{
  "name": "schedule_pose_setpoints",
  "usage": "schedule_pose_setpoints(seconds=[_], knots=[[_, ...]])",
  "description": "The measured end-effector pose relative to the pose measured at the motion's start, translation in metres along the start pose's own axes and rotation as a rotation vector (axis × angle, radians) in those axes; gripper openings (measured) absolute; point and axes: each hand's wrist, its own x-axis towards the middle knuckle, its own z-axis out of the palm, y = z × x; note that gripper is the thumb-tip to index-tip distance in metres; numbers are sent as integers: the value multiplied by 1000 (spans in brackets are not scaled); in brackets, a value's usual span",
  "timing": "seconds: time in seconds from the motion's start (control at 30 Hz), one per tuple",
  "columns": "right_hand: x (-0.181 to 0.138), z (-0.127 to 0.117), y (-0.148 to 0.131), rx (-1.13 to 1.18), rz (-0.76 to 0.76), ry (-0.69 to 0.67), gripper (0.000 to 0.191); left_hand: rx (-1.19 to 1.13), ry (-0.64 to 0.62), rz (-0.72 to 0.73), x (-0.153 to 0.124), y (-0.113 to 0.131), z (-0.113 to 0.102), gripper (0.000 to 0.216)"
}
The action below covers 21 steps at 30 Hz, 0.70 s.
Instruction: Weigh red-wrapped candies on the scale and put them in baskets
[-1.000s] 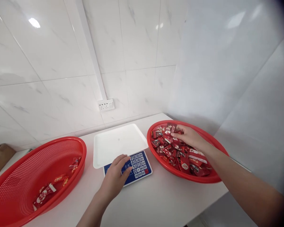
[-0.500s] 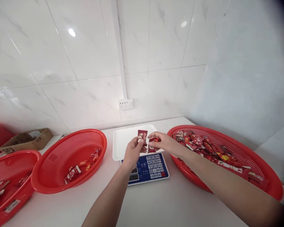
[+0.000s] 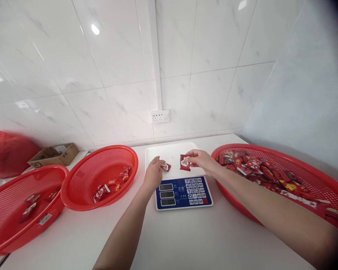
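A small red candy packet point(image 3: 166, 167) with pale lettering is pinched in my left hand point(image 3: 153, 174), over the left part of the white scale tray point(image 3: 174, 148). My right hand point(image 3: 204, 162) grips another red candy packet point(image 3: 185, 162), held upright above the tray's right side with its white label facing me. A bit of red also shows behind my right fingers; I cannot tell what it is. Below the tray is the scale's blue panel point(image 3: 183, 193), with number keys and three small displays.
On the right, a large red basket point(image 3: 250, 150) is heaped with wrapped candies. To the left stand two red baskets, a nearer one point(image 3: 98, 153) and a farther one point(image 3: 56, 174), each with several candies. A cardboard box point(image 3: 52, 155) and red bag point(image 3: 11, 153) lie behind.
My hands have drawn apart, each with a candy packet, where before they were close together. The view has swung left, so everything sits farther right.
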Motion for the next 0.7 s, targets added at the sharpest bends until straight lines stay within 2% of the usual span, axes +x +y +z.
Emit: schedule_pose_setpoints(seconds=[0.13,0.23,0.3,0.37,0.5,0.6,0.7], knots=[[3,-1,-2,-5,-12,22,13,168,71,38,-11,-5,-9,43],[5,-1,-2,-1,-14,18,12,170,214,85,-35,-6,-12,32],[7,1,0,-1,-8,14,11,156,259,157,-56,-8,-7,24],[11,2,2,1,1,13,10,143,190,277,-78,-11,3,22],[20,-2,3,8,18,48,11,123,-99,521,-110,-15,28,27],[19,-13,-1,43,36,93,14,124,-204,573,-122,-17,40,28],[5,-28,-5,109,59,65,21,76,-279,556,-128,-18,46,28]])
